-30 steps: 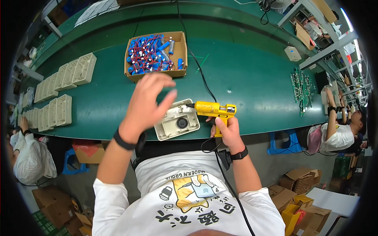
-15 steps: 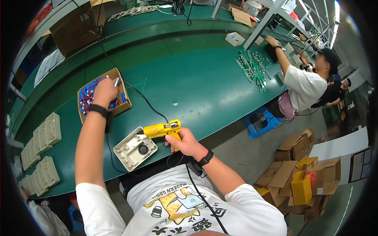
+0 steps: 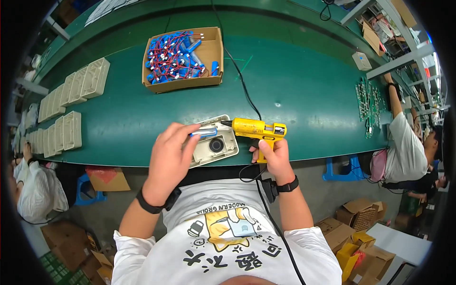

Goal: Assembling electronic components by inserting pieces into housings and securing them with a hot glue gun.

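My right hand (image 3: 272, 154) is closed round the handle of a yellow hot glue gun (image 3: 251, 127), whose nozzle points left over a cream plastic housing (image 3: 228, 148). A round black speaker-like part (image 3: 216, 145) sits inside the housing. My left hand (image 3: 172, 148) pinches a blue cylindrical battery (image 3: 205, 133) between thumb and fingers, over the housing's upper part. Whether the battery touches the housing I cannot tell. Beyond them stands a cardboard box (image 3: 185, 87) with many blue batteries (image 3: 175, 57) on red and black wires.
Rows of cream housings (image 3: 71, 130) stand at the left of the green table (image 3: 294, 90). Green circuit boards (image 3: 368, 107) lie at the right, near a co-worker (image 3: 406, 147). A black cable (image 3: 244, 88) runs past the box to the glue gun.
My left hand has come out of the cardboard box with a battery and moved near to the housing. My right hand still holds the glue gun. The head view has turned left.
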`<state>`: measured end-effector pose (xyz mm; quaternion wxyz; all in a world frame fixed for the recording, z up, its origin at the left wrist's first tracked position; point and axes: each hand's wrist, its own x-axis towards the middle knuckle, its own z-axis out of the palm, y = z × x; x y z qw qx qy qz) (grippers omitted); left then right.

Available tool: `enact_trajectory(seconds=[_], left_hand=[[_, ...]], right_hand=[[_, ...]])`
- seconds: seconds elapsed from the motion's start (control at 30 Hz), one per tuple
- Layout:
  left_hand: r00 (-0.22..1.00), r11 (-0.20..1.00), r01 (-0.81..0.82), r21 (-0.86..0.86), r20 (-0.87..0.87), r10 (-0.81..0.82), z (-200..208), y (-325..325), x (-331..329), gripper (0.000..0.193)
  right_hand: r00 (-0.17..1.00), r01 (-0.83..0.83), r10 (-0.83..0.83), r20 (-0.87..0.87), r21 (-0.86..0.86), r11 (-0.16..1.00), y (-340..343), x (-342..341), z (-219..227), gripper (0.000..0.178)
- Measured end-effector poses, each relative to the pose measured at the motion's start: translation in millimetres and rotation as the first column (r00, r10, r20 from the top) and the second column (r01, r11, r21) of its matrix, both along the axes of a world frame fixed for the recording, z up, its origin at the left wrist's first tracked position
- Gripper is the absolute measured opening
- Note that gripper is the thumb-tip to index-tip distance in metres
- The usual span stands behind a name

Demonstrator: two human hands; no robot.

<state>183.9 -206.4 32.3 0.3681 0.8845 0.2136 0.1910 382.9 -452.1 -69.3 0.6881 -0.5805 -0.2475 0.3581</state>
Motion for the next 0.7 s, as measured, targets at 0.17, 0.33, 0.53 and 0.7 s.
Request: enact_trajectory(seconds=[0.17, 0.33, 0.53, 0.7], left_hand=[[0.994, 0.982, -0.104, 0.158, -0.018, 0.109, -32, -7, 8, 0.014], [0.996, 0.986, -0.083, 0.145, -0.007, 0.085, -40, -5, 5, 0.014], [0.999, 0.956, -0.045, 0.29, 0.012, 0.044, -36, -1, 8, 0.018], [0.999, 0.989, -0.026, 0.145, -0.043, 0.033, -37, 24, 17, 0.022]], right_hand=[[1.0, -0.005, 0.005, 0.004, -0.009, 1.0, -1, -4, -2, 0.036], [0.999, 0.013, -0.012, 0.035, -0.018, 1.0, -1, -9, -3, 0.035], [0.998, 0.02, -0.014, 0.065, -0.094, 0.995, 0, -16, 10, 0.033], [0.997, 0.009, 0.011, 0.077, -0.246, 0.969, 0, -34, 51, 0.033]])
